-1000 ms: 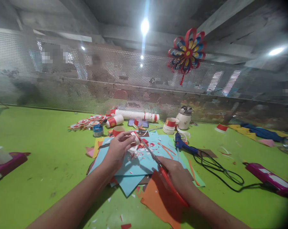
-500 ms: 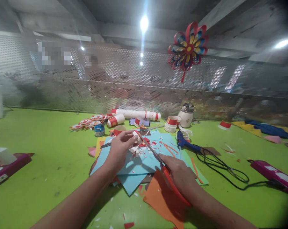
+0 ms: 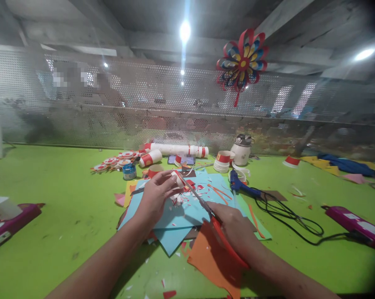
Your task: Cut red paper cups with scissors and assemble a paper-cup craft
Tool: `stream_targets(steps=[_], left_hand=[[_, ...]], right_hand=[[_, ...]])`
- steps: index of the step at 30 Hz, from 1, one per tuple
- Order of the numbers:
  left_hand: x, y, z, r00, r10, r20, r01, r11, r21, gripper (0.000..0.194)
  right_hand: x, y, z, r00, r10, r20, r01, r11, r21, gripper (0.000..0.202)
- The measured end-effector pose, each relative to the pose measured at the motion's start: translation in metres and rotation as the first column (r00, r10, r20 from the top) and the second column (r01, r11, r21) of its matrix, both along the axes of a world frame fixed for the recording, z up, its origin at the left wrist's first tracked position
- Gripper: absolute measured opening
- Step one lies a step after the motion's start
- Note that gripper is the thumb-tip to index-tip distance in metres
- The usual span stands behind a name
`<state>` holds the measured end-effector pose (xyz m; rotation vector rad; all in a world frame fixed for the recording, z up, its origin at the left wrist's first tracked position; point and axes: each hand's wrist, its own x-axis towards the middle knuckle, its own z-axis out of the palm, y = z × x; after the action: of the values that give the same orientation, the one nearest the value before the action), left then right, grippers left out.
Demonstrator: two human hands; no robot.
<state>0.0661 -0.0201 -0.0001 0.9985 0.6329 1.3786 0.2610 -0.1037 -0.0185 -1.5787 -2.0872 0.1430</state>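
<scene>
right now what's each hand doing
left hand: closed on a small red and white paper cup piece
right hand: closed on red-handled scissors

Pretty dim overall, one ceiling light point(image 3: 185, 31) flaring hard with a vertical streak. Edges warp and go dark at right, background behind the mesh screen point(image 3: 175, 104) is hazy.
</scene>
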Motion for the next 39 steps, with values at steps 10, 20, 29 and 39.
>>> stream_targets(steps=[10, 20, 29, 39], left_hand=[[0.0026, -0.0013, 0.0033, 0.996, 0.068, -0.066, -0.067, 0.998, 0.016, 0.034], [0.0039, -0.0028, 0.0052, 0.999, 0.039, -0.015, -0.040, 0.999, -0.007, 0.031], [0.0025, -0.0038, 0.0041, 1.000, 0.000, -0.012, 0.000, 1.000, -0.004, 0.029], [0.0024, -0.0022, 0.0013, 1.000, -0.018, -0.008, 0.018, 1.000, -0.011, 0.027]], right_hand=[[0.0020, 0.0022, -0.0023, 0.999, -0.022, 0.048, 0.022, 1.000, -0.005, 0.039], [0.0011, 0.0006, -0.0014, 0.999, 0.035, -0.026, -0.034, 0.999, 0.040, 0.033], [-0.0023, -0.0039, 0.0032, 0.998, 0.038, -0.054, -0.037, 0.999, 0.008, 0.029], [-0.0010, -0.0017, -0.0020, 0.997, 0.054, -0.047, -0.052, 0.998, 0.034, 0.031]])
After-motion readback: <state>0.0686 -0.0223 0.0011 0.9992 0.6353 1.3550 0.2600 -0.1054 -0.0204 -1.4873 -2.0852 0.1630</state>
